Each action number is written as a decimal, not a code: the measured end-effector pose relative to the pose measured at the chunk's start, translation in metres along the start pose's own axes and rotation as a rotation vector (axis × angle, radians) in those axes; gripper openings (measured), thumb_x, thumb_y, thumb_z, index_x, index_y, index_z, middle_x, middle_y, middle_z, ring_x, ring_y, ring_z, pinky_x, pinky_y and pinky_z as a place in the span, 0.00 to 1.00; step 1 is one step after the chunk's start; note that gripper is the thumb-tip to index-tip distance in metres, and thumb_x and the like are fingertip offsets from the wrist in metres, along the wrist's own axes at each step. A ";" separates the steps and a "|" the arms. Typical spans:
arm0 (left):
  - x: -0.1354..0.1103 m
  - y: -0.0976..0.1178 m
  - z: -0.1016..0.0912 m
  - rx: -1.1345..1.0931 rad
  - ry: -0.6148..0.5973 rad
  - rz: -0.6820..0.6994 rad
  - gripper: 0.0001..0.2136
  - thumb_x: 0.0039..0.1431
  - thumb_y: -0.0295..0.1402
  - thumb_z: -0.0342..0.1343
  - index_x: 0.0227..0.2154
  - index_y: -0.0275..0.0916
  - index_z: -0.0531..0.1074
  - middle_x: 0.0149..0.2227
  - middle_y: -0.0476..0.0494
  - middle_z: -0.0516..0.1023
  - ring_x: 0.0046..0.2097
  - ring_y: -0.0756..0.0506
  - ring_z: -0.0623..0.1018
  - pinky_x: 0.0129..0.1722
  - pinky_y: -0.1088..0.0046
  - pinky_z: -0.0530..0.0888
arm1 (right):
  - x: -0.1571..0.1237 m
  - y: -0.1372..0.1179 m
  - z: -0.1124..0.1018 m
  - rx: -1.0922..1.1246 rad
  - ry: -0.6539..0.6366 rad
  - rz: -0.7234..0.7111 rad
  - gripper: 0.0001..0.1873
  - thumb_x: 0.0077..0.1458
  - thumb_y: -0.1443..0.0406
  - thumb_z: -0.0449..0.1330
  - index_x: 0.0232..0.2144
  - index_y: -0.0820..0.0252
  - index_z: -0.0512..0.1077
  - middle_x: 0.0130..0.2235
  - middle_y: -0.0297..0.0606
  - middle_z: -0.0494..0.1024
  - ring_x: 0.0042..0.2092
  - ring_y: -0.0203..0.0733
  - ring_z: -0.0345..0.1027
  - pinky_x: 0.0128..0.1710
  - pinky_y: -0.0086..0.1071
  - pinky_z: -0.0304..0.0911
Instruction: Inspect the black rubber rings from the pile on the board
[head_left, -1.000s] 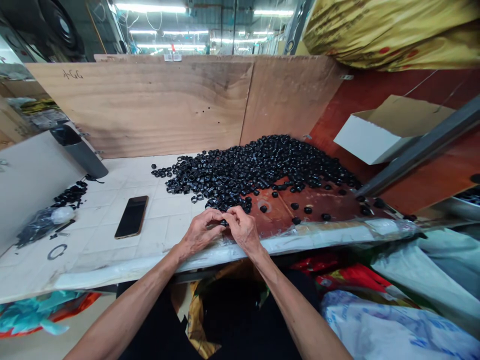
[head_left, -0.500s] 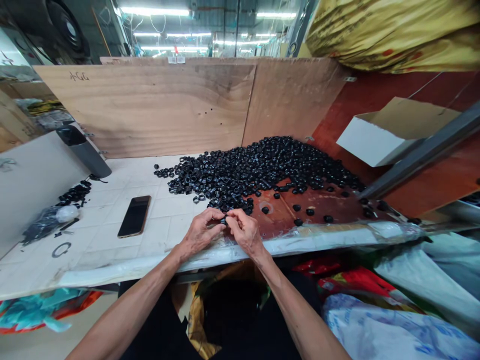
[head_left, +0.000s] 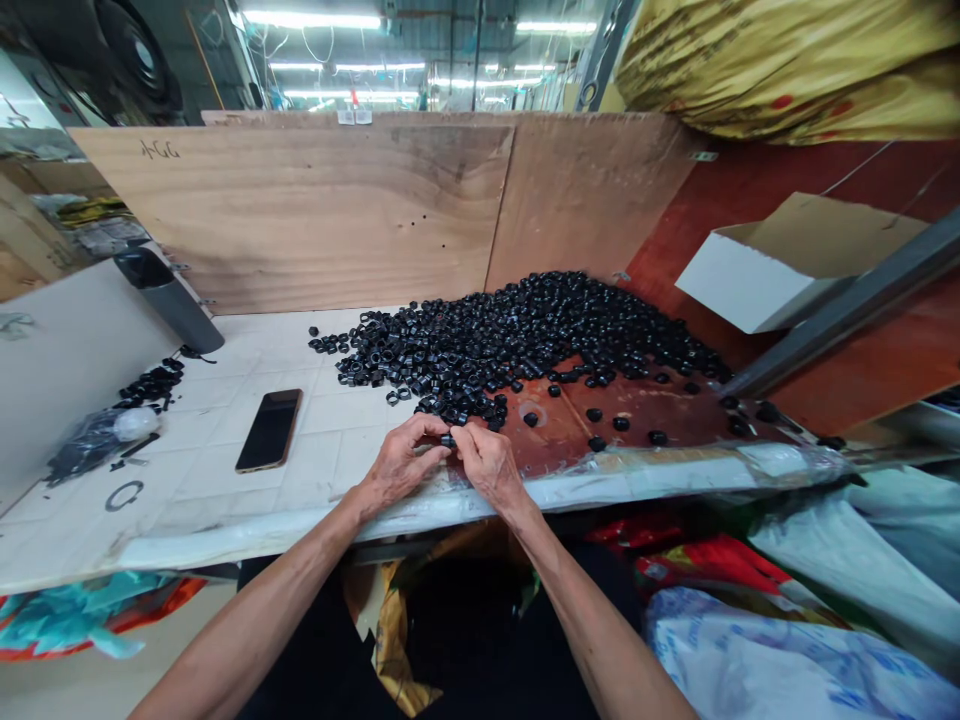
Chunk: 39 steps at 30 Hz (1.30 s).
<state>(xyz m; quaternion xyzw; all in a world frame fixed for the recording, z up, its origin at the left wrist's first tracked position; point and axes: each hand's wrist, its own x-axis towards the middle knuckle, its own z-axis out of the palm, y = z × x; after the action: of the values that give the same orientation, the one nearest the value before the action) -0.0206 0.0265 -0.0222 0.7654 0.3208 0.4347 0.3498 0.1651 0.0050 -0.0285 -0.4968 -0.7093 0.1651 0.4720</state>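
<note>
My left hand [head_left: 401, 462] and my right hand [head_left: 487, 462] meet at the table's front edge, fingers pinched together on a small black ring part [head_left: 448, 439] held between them. Just beyond the fingertips spreads a big heap of black ring parts [head_left: 517, 335], lying across the white tabletop [head_left: 225, 480] and a reddish board [head_left: 660, 410]. A few loose rings are scattered on the board to the right of my hands.
A dark phone [head_left: 269, 430] lies left of my hands. Farther left are a small heap of black parts [head_left: 150, 385], a plastic bag [head_left: 94, 438] and a grey cylinder [head_left: 169, 298]. Plywood walls [head_left: 315, 215] ring the table; a white cardboard box [head_left: 780, 262] sits at the right.
Both hands stay pinched on the small black part at the same spot; only slight finger movement and a small shift of the camera view.
</note>
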 end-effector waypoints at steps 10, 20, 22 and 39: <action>0.002 0.000 0.005 -0.249 0.066 -0.177 0.11 0.58 0.33 0.66 0.43 0.38 0.75 0.41 0.46 0.79 0.42 0.47 0.80 0.47 0.68 0.79 | -0.003 -0.007 -0.005 0.316 -0.021 0.100 0.10 0.60 0.60 0.59 0.39 0.58 0.76 0.32 0.37 0.80 0.29 0.38 0.74 0.30 0.28 0.69; 0.002 0.002 0.003 -0.180 0.053 -0.104 0.10 0.59 0.35 0.65 0.42 0.38 0.76 0.43 0.44 0.78 0.45 0.46 0.80 0.49 0.66 0.78 | -0.002 -0.010 -0.005 0.146 0.024 0.072 0.13 0.65 0.58 0.56 0.36 0.60 0.76 0.24 0.33 0.75 0.26 0.37 0.69 0.29 0.27 0.62; 0.002 0.002 0.004 -0.192 0.071 -0.122 0.11 0.58 0.35 0.66 0.42 0.38 0.76 0.42 0.45 0.78 0.45 0.46 0.80 0.49 0.66 0.78 | -0.002 -0.010 -0.006 0.175 0.000 0.075 0.13 0.63 0.58 0.57 0.37 0.60 0.77 0.24 0.33 0.75 0.25 0.36 0.67 0.28 0.27 0.62; 0.001 0.011 -0.001 -0.177 0.035 -0.123 0.10 0.59 0.34 0.65 0.42 0.37 0.77 0.40 0.44 0.79 0.42 0.46 0.79 0.46 0.68 0.77 | -0.006 -0.014 -0.001 0.304 -0.006 0.156 0.09 0.62 0.60 0.58 0.35 0.58 0.75 0.24 0.32 0.75 0.23 0.37 0.69 0.25 0.27 0.65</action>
<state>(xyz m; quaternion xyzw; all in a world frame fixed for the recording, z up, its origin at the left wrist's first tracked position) -0.0193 0.0220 -0.0122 0.7025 0.3337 0.4523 0.4365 0.1587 -0.0070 -0.0214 -0.4727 -0.6369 0.3080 0.5254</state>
